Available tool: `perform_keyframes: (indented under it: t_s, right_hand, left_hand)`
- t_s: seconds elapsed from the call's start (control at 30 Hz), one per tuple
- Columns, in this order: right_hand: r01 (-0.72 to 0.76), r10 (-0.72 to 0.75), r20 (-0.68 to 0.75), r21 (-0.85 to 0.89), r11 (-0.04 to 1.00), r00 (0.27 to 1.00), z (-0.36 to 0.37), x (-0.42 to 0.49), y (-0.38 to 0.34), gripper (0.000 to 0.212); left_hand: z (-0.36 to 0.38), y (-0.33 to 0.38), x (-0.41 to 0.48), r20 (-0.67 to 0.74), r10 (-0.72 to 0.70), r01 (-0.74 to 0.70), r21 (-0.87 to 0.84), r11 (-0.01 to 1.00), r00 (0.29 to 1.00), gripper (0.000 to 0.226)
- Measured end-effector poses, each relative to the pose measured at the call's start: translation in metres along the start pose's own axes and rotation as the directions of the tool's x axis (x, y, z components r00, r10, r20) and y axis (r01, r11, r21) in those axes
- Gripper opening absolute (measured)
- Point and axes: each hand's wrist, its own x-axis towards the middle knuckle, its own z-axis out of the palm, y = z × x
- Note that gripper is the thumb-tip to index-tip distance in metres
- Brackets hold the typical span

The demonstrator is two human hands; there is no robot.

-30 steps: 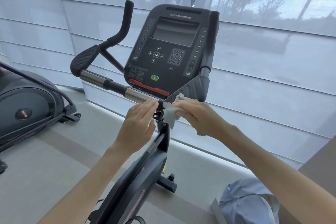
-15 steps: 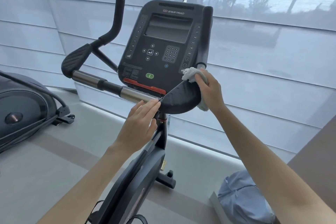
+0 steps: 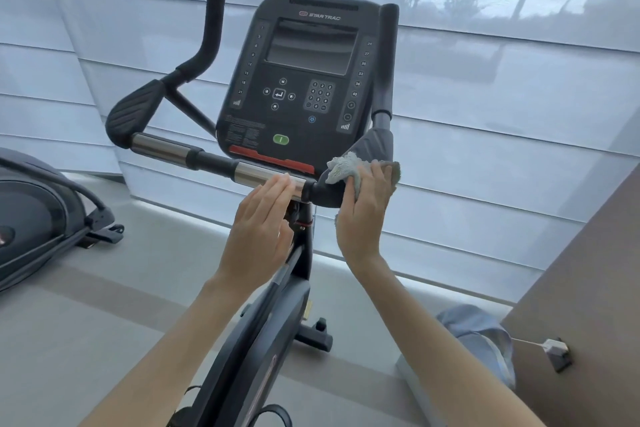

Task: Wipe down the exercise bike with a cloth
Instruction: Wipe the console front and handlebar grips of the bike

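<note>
View: head cam, looking fwd and down at two bare forearms reaching to an exercise bike [image 3: 263, 333] in front of a window w/ sheer blinds [image 3: 502, 107].
Bike: black frame centre, running from the bottom edge up to the handlebars; dark console [image 3: 304, 80] marked "Star Trac" sits upright above the bar, green button low on its face.
Handlebar: horizontal bar w/ chrome sections [image 3: 162, 147]; black padded rests at both ends, upright black grips above them.
Right hand [image 3: 363, 215]: fingers curled over a pale grey cloth [image 3: 346, 168], pressing it onto the right padded rest [image 3: 372, 146]. Grip closed on the cloth.
Cloth: bunched, on top of the right rest, part peeking out left of the fingers, part behind them.
Left hand [image 3: 259, 232]: flat, fingers straight and held together, tips touching the chrome section just left of the centre post. Holds nothing.
Left edge: part of another dark machine [image 3: 38, 218] on the grey floor.
Lower right: light blue fabric bundle [image 3: 481, 336] beside a brown panel [image 3: 588, 288].
</note>
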Motion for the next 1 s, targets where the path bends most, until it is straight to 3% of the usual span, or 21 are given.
perform_keyframes:
  t_s: [0.2,0.33,0.4,0.47,0.57,0.63,0.7,0.8,1.0]
  right_hand:
    - [0.208,-0.205,0.041,-0.289,0.935,0.978,0.011,-0.02,-0.013,0.028]
    - [0.403,-0.349,0.242,-0.231,0.885,0.905,-0.003,-0.022,-0.015,0.025]
    - [0.397,-0.36,0.27,-0.096,0.913,0.893,-0.016,-0.005,-0.02,0.022]
    - [0.349,-0.338,0.185,-0.027,0.937,0.923,-0.029,0.03,-0.025,0.021]
    - [0.304,-0.291,0.131,-0.086,0.949,0.948,-0.045,0.097,-0.022,0.022]
    - [0.325,-0.278,0.244,-0.178,0.929,0.929,-0.048,0.134,-0.01,0.024]
    - [0.342,-0.229,0.409,-0.226,0.912,0.883,-0.045,0.158,0.005,0.025]
    - [0.418,-0.149,0.653,-0.277,0.865,0.742,-0.033,0.169,0.019,0.031]
    - [0.635,-0.104,0.784,-0.409,0.655,0.612,-0.019,0.171,0.011,0.044]
  left_hand:
    - [-0.007,-0.009,-0.012,0.012,-0.064,0.063,0.021,0.998,0.998,0.058]
    - [-0.002,-0.01,-0.011,0.029,-0.065,0.064,0.013,0.998,0.997,0.054]
    - [0.002,-0.008,-0.008,0.047,-0.046,0.045,0.015,0.999,0.998,0.054]
    - [0.006,-0.006,-0.005,0.072,-0.028,0.026,0.026,0.999,0.997,0.054]
    - [0.013,-0.002,-0.001,0.112,0.011,-0.019,0.064,0.998,0.994,0.05]
    - [0.017,-0.001,0.0,0.123,0.022,-0.034,0.096,0.995,0.992,0.049]
    - [0.019,-0.001,0.001,0.121,0.017,-0.033,0.134,0.99,0.992,0.048]
    - [0.018,0.001,0.002,0.109,0.003,-0.021,0.169,0.985,0.994,0.047]
    - [0.016,0.005,0.002,0.063,-0.022,0.011,0.176,0.984,0.998,0.045]
